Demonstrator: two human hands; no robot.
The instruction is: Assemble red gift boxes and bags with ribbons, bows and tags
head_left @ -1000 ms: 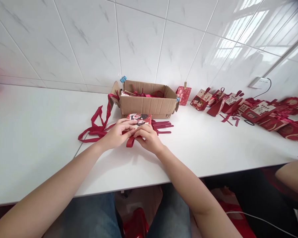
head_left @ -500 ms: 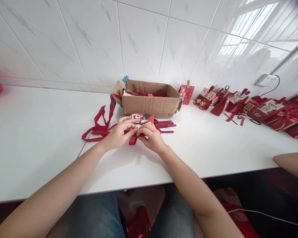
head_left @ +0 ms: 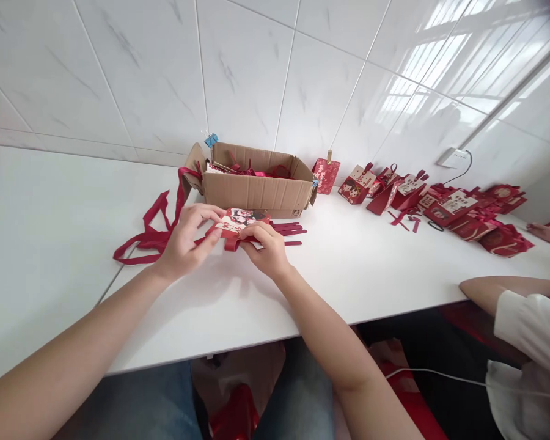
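Observation:
A small red gift box (head_left: 242,217) with a cartoon couple printed on it lies in front of the carton. My left hand (head_left: 187,241) is at its left end, thumb at the front corner and fingers at the back corner. With thumb and fingertips together, my right hand (head_left: 266,247) pinches the box's front edge where a red ribbon loop (head_left: 231,245) sticks out toward me. The ribbon's other end is hidden by the box and fingers. Several flat dark-red strips (head_left: 291,228) lie just right of the box.
A cardboard carton (head_left: 252,192) of red ribbons stands by the wall. Long red ribbon (head_left: 140,260) trails on the left. A red card (head_left: 326,176) leans behind. Finished-looking red boxes (head_left: 453,208) line the right, near a black ring (head_left: 435,226). Another person's arm (head_left: 486,287) rests at right.
The view has turned right, so everything sits further left. My left hand has drawn back from the ribbon to the box's left end, uncovering the printed top. My right hand stays at the ribbon loop.

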